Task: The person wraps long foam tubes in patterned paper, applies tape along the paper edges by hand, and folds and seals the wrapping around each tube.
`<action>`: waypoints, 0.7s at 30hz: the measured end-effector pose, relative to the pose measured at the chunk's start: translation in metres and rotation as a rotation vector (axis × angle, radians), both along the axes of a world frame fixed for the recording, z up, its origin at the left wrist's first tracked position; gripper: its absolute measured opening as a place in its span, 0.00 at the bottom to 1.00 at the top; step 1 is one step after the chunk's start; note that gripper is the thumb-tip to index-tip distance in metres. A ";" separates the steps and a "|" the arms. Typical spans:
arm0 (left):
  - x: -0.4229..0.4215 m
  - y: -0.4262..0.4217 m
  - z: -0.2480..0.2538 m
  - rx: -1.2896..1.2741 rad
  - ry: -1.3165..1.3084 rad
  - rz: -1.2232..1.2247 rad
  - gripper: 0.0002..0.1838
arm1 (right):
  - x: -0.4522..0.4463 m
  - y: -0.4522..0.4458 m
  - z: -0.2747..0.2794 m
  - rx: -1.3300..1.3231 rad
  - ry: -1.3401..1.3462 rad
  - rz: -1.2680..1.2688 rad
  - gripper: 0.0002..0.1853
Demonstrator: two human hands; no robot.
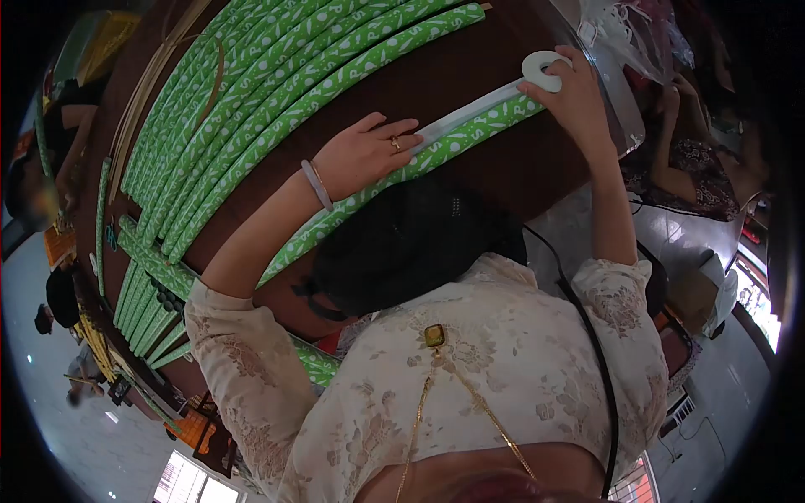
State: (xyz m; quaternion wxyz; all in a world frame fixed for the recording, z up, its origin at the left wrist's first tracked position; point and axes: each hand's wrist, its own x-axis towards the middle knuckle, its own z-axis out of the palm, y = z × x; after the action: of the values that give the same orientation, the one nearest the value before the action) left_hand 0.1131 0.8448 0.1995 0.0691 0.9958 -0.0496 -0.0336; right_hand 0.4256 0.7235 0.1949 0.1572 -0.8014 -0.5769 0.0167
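Observation:
A long green strip (482, 130) with a white printed pattern runs across the brown table in front of me. White tape (470, 111) lies along its far edge, stretching from my left fingers to a tape roll (530, 65). My right hand (579, 101) grips this white roll at the strip's right end, fingers curled round its rim and into the hole. My left hand (360, 155), wearing a ring and a bangle, rests on the strip with fingers extended, their tips touching the tape. The strip's left part passes under my left forearm.
Many similar green strips (277, 92) lie side by side at the far left, with thin tan strips (163, 75) beside them. A black item (419, 243) sits between my chest and the table. Clear plastic bags (625, 33) and another person's arm (667, 138) are at right.

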 end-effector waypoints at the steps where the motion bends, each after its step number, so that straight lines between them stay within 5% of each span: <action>1: 0.003 0.003 0.000 0.000 0.000 -0.003 0.08 | 0.000 0.000 0.000 0.000 -0.012 0.004 0.26; 4: 0.010 0.011 0.000 -0.135 0.034 0.009 0.12 | 0.000 -0.001 0.000 -0.005 -0.005 -0.004 0.26; 9: 0.020 0.016 -0.001 -0.293 0.029 0.015 0.33 | -0.001 -0.003 0.000 0.011 -0.005 -0.010 0.26; 21: 0.040 0.013 -0.010 -0.175 0.118 -0.024 0.36 | -0.003 -0.002 0.001 0.025 0.004 -0.026 0.24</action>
State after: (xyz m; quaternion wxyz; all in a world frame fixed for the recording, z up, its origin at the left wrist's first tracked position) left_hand 0.1532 0.8582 0.1897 0.1584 0.9816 -0.0601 -0.0885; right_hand 0.4222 0.7216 0.1963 0.1685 -0.8069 -0.5661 0.0088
